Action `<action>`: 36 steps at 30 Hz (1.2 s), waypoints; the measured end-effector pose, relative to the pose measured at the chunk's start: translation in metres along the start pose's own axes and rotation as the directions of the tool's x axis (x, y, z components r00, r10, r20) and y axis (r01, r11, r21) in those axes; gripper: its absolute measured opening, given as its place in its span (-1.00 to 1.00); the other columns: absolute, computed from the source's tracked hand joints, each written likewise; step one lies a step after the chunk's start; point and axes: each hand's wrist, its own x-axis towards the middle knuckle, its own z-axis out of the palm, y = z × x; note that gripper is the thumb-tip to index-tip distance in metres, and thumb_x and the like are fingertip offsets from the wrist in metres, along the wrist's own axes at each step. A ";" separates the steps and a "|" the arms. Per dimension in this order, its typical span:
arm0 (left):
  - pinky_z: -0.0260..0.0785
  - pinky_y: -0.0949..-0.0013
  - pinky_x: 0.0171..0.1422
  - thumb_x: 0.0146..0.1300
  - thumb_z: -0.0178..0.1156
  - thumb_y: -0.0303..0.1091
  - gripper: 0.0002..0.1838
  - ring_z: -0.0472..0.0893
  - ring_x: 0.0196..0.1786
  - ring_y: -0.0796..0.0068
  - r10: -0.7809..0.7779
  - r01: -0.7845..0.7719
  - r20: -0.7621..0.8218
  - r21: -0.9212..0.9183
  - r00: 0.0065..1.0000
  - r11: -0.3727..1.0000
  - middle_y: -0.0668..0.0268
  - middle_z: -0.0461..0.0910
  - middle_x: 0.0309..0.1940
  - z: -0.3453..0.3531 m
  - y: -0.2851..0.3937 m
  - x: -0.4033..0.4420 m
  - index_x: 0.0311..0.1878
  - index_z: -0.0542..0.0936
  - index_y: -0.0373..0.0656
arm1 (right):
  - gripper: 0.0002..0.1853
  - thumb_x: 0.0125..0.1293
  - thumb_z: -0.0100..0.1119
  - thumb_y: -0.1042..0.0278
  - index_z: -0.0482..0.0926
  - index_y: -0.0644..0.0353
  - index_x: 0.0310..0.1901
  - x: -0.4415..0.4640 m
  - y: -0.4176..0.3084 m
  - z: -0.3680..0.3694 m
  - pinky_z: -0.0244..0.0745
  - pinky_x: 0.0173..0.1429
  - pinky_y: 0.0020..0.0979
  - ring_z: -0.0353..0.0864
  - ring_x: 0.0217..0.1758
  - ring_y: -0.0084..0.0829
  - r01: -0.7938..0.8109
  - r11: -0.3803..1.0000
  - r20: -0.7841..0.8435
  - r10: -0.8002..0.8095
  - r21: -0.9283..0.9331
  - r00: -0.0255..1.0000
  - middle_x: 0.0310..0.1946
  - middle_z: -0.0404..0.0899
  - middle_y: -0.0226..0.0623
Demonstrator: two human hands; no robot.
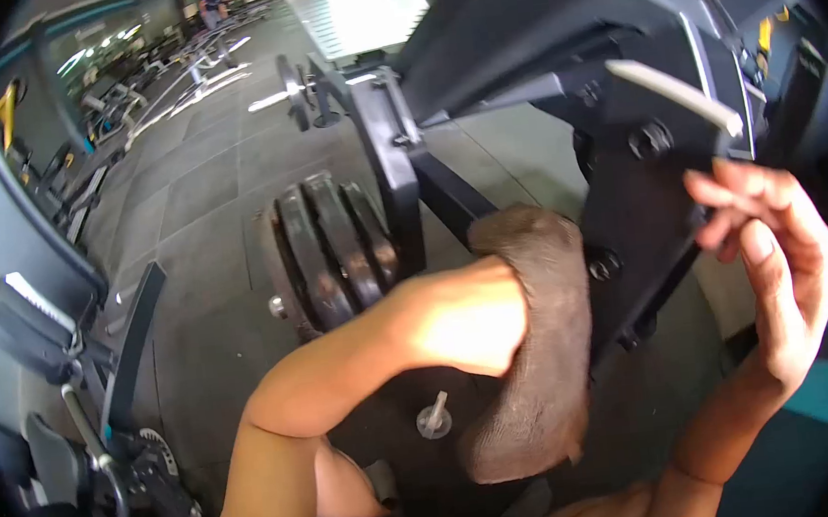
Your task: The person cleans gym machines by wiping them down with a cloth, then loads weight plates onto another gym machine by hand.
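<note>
My left hand (479,317) reaches in from the lower left, and a brown, leathery or cloth-like thing (551,335) covers its fingers. Whether the hand grips that thing is hidden. On the right, my right hand (771,234) is raised beside the black machine plate (642,197), its fingers slightly bent and apart, with nothing visible in it. A pale bar (677,94) lies just above and left of its fingertips. Dark weight plates (328,247) stand on a machine peg left of the brown thing.
A black machine frame (389,151) rises ahead. A metal peg with a round base (434,418) is low in the middle. Another machine (72,431) stands at the left. Farther off are a loaded barbell (293,93), rows of gym equipment and people at the back.
</note>
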 end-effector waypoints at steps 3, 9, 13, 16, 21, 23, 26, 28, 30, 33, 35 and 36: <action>0.37 0.28 0.21 0.03 0.25 -0.36 -0.67 0.57 0.04 0.27 -0.144 0.178 0.105 -0.501 0.984 0.847 0.14 0.60 -0.05 -0.026 -0.005 0.028 -0.10 0.63 -0.23 | -0.64 0.40 -0.02 0.29 0.49 0.42 0.06 -0.002 0.008 0.008 0.29 -0.27 -0.61 0.43 -0.40 -0.62 0.042 0.999 -0.126 -0.042 -0.004 0.991 -0.22 0.61 -0.17; 0.36 0.28 0.22 0.03 0.25 -0.38 -0.64 0.56 0.05 0.28 -0.420 0.158 -0.265 -0.655 0.868 0.739 0.15 0.59 -0.03 0.055 0.001 0.064 -0.06 0.61 -0.25 | -0.70 0.46 -0.10 0.33 0.55 0.39 -0.06 0.018 0.046 0.011 0.14 -0.43 -0.60 0.33 -0.54 -0.61 0.009 0.942 -0.326 0.107 0.337 0.939 -0.47 0.44 -0.39; 0.36 0.28 0.23 0.02 0.26 -0.39 -0.62 0.55 0.07 0.28 -0.407 0.279 -0.078 -0.610 0.910 0.742 0.15 0.59 -0.01 0.111 0.002 0.053 -0.03 0.59 -0.25 | -0.81 0.41 0.04 0.31 0.49 0.28 -0.19 0.019 0.039 0.002 0.25 -0.54 -0.58 0.39 -0.63 -0.59 -0.056 0.845 -0.355 0.283 0.532 0.891 -0.59 0.48 -0.34; 0.35 0.28 0.24 0.02 0.26 -0.39 -0.60 0.55 0.08 0.29 -0.419 0.326 -0.029 -0.580 0.907 0.747 0.15 0.58 0.00 0.121 0.008 0.044 -0.01 0.58 -0.26 | -0.82 0.42 0.02 0.33 0.49 0.29 -0.21 0.020 0.053 -0.013 0.24 -0.53 -0.59 0.39 -0.63 -0.61 0.050 0.825 -0.400 0.219 0.562 0.890 -0.61 0.47 -0.35; 0.34 0.28 0.25 0.02 0.26 -0.41 -0.57 0.54 0.09 0.29 -0.460 0.362 -0.041 -0.558 0.887 0.747 0.16 0.57 0.02 0.125 0.018 0.043 0.02 0.56 -0.27 | -0.81 0.36 0.12 0.27 0.47 0.23 -0.26 0.017 0.053 -0.028 0.27 -0.50 -0.62 0.41 -0.61 -0.64 0.057 0.806 -0.464 0.280 0.589 0.841 -0.57 0.48 -0.40; 0.34 0.28 0.25 0.02 0.26 -0.41 -0.56 0.54 0.10 0.30 -0.474 0.372 -0.047 -0.554 0.879 0.744 0.16 0.57 0.03 0.124 0.019 0.042 0.04 0.55 -0.27 | -0.80 0.34 0.14 0.24 0.46 0.20 -0.29 0.018 0.054 -0.030 0.28 -0.49 -0.63 0.41 -0.61 -0.64 0.047 0.771 -0.456 0.326 0.636 0.828 -0.55 0.48 -0.42; 0.34 0.28 0.26 0.01 0.26 -0.42 -0.54 0.54 0.11 0.30 -0.525 0.409 -0.065 -0.548 0.849 0.729 0.16 0.57 0.04 0.110 0.020 0.037 0.06 0.54 -0.28 | -0.80 0.35 0.13 0.23 0.47 0.20 -0.29 0.018 0.065 -0.031 0.30 -0.47 -0.62 0.42 -0.58 -0.65 0.110 0.781 -0.461 0.242 0.614 0.853 -0.53 0.49 -0.42; 0.33 0.28 0.26 0.01 0.26 -0.42 -0.53 0.53 0.11 0.30 -0.567 0.431 -0.093 -0.553 0.819 0.713 0.16 0.56 0.05 0.092 0.025 0.035 0.07 0.53 -0.28 | -0.80 0.36 0.10 0.24 0.48 0.21 -0.28 0.018 0.077 -0.031 0.31 -0.45 -0.61 0.43 -0.55 -0.66 0.149 0.807 -0.484 0.184 0.571 0.856 -0.51 0.49 -0.42; 0.33 0.28 0.27 0.01 0.27 -0.43 -0.51 0.53 0.12 0.31 -0.601 0.424 -0.166 -0.566 0.782 0.707 0.16 0.56 0.06 0.067 0.030 0.042 0.08 0.52 -0.28 | -0.80 0.38 0.07 0.25 0.48 0.23 -0.28 0.018 0.081 -0.031 0.31 -0.42 -0.61 0.43 -0.53 -0.67 0.150 0.875 -0.516 0.127 0.460 0.847 -0.50 0.49 -0.42; 0.33 0.28 0.27 0.01 0.27 -0.43 -0.49 0.53 0.13 0.31 -0.605 0.354 -0.332 -0.574 0.724 0.739 0.16 0.56 0.07 0.024 0.032 0.070 0.10 0.51 -0.29 | -0.88 0.35 0.07 0.41 0.47 0.28 -0.28 0.021 0.097 -0.031 0.25 -0.44 -0.66 0.34 -0.52 -0.76 0.308 0.815 -0.489 -0.035 0.491 0.872 -0.52 0.44 -0.47; 0.32 0.28 0.28 0.01 0.27 -0.44 -0.48 0.52 0.13 0.31 -0.585 0.298 -0.438 -0.563 0.683 0.771 0.16 0.55 0.08 -0.007 0.033 0.087 0.11 0.50 -0.29 | -0.91 0.30 0.08 0.45 0.47 0.29 -0.29 0.021 0.097 -0.030 0.23 -0.44 -0.67 0.32 -0.51 -0.77 0.384 0.802 -0.488 -0.134 0.459 0.863 -0.52 0.42 -0.48; 0.32 0.27 0.28 0.01 0.27 -0.44 -0.48 0.52 0.14 0.31 -0.572 0.275 -0.482 -0.553 0.664 0.786 0.16 0.55 0.08 -0.020 0.035 0.093 0.12 0.50 -0.29 | -0.91 0.27 0.09 0.43 0.47 0.27 -0.30 0.016 0.093 -0.028 0.23 -0.44 -0.65 0.33 -0.50 -0.75 0.395 0.834 -0.514 -0.162 0.384 0.843 -0.51 0.42 -0.48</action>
